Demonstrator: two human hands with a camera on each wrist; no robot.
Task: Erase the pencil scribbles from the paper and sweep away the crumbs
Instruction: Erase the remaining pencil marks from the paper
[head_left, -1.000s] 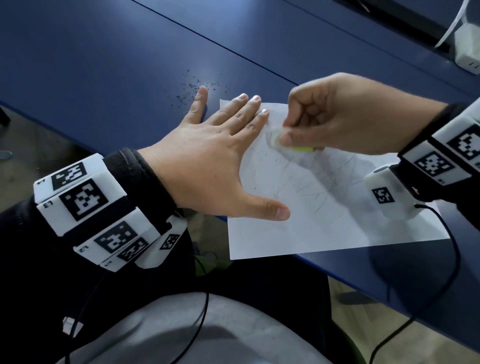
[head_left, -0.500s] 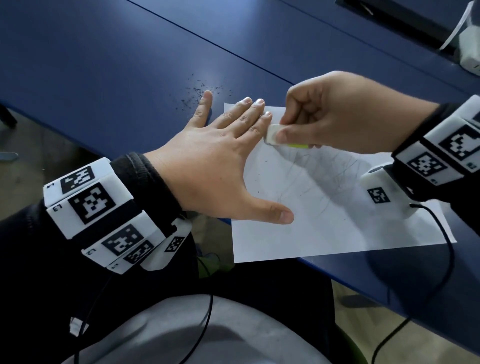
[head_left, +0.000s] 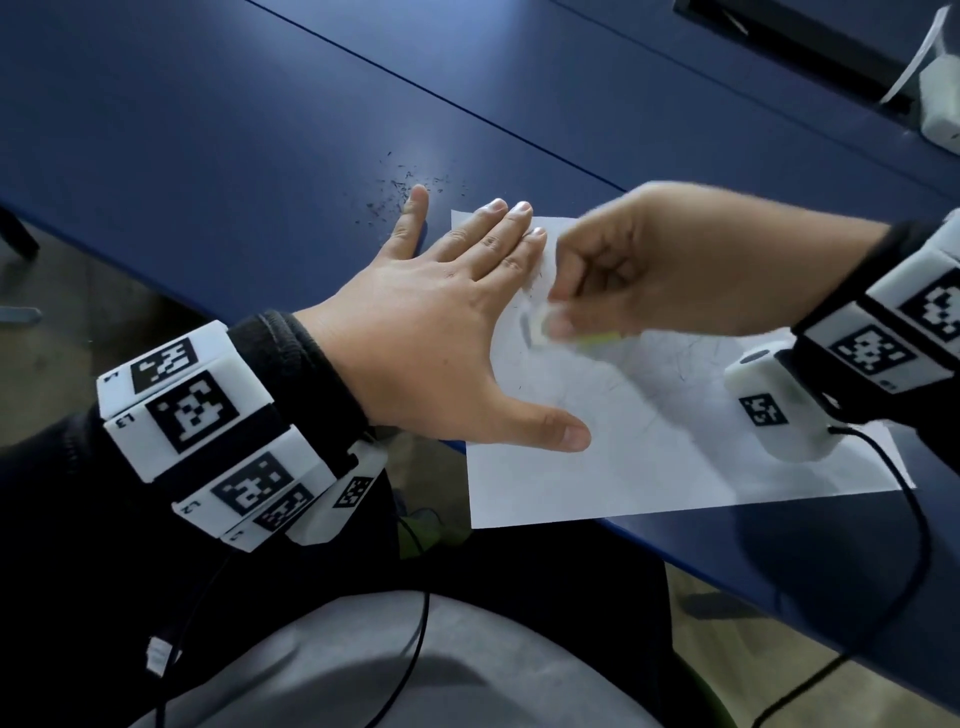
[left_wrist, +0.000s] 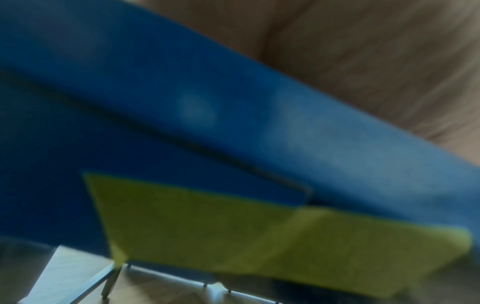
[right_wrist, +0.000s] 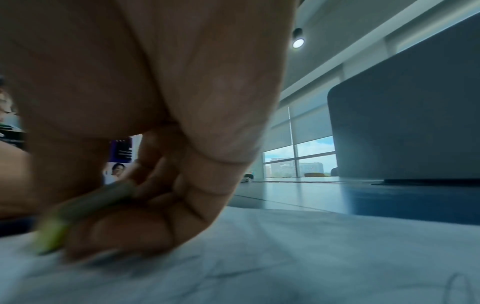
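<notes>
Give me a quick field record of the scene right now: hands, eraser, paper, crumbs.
left hand: flat, fingers spread, pressing the paper's left edge
right hand: pinching the eraser, blurred
eraser: white with a green part, on the paper
paper: on the blue table, faint pencil lines remain
crumbs: dark specks on the table beyond the left fingertips

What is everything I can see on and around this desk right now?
paper: one, white, faint pencil lines, at table's near edge
eraser: one, white and yellow-green, on paper
crumbs: scattered, dark, on table beyond paper's corner
table: one, blue
white box: one, far right of table
left hand: flat, pressing paper's left edge
right hand: blurred, pinching eraser
</notes>
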